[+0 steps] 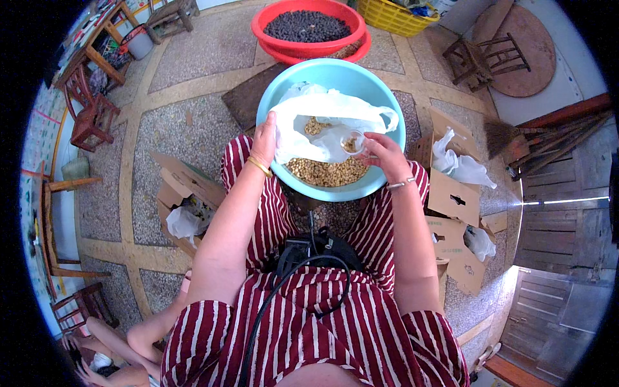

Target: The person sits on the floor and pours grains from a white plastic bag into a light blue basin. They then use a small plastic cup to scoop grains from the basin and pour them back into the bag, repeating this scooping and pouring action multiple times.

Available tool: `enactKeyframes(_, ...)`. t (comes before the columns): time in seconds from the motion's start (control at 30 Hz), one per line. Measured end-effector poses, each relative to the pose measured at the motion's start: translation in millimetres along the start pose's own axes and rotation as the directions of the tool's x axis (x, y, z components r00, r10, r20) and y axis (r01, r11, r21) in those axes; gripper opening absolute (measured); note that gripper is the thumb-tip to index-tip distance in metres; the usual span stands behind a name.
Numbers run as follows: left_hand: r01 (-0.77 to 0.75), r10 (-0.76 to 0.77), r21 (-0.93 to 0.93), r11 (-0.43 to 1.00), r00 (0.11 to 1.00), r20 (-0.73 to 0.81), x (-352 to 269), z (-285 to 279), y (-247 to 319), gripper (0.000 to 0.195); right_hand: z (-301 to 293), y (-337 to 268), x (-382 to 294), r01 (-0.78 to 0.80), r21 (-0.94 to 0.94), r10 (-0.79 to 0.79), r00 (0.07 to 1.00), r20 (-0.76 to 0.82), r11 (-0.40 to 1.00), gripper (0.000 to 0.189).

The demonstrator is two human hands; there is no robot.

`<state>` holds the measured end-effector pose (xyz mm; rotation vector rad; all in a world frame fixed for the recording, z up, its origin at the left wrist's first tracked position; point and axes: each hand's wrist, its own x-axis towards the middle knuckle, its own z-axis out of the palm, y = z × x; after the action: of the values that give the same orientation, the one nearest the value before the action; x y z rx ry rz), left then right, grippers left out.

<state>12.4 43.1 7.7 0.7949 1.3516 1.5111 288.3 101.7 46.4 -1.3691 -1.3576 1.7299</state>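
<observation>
A light-blue plastic basin (333, 194) sits between my knees, with pale tan beans or kernels (329, 173) covering its near bottom. Over them lies a white plastic bag (333, 104) with its mouth spread and a small heap of the same kernels (315, 126) inside. My left hand (266, 140) grips the bag's left edge at the basin's rim. In my right hand (384, 152) is a small clear plastic cup (353, 142), tilted at the bag's mouth with some kernels in it. The cup's far side is partly lost against the bag.
Beyond the basin stand stacked red basins (256, 29) holding dark berries or beans (307, 26), and a yellow plastic basket (391, 19). Cardboard boxes with white bags flank me, left (167, 196) and right (452, 191). Another person's legs and hands (121, 338) show at lower left.
</observation>
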Motion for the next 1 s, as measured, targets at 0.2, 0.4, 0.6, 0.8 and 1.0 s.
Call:
enactKeyframes(0.2,-0.088,0.094,0.091,0.992,0.994,-0.063,0.7,5.7,-1.6,0.053,43.8,-1.8,35.9,0.424,-0.693,-0.623,0.781,-0.045,0.583,0.052)
enactKeyframes(0.4,-0.113,0.121,0.114,0.987,0.991,-0.064,4.1,3.4,-5.1,0.053,61.7,-6.5,43.8,0.496,-0.849,-0.736,0.641,0.216,0.184,0.049)
enactKeyframes(0.6,-0.073,0.074,0.126,0.989,0.997,-0.005,-1.3,6.6,3.9,0.055,65.1,-9.7,38.8,0.553,-0.815,-0.793,0.570,0.215,0.176,0.047)
enactKeyframes(0.8,-0.042,0.045,0.135,0.990,0.999,-0.019,0.9,3.0,-1.4,0.055,44.9,2.8,21.8,0.545,-0.531,-0.711,0.683,-0.167,0.648,0.044)
enactKeyframes(1.0,-0.089,0.086,-0.036,0.995,0.993,-0.078,6.1,1.3,-6.6,0.059,6.3,42.9,7.9,0.299,-0.436,-0.484,0.771,-0.413,0.849,0.040)
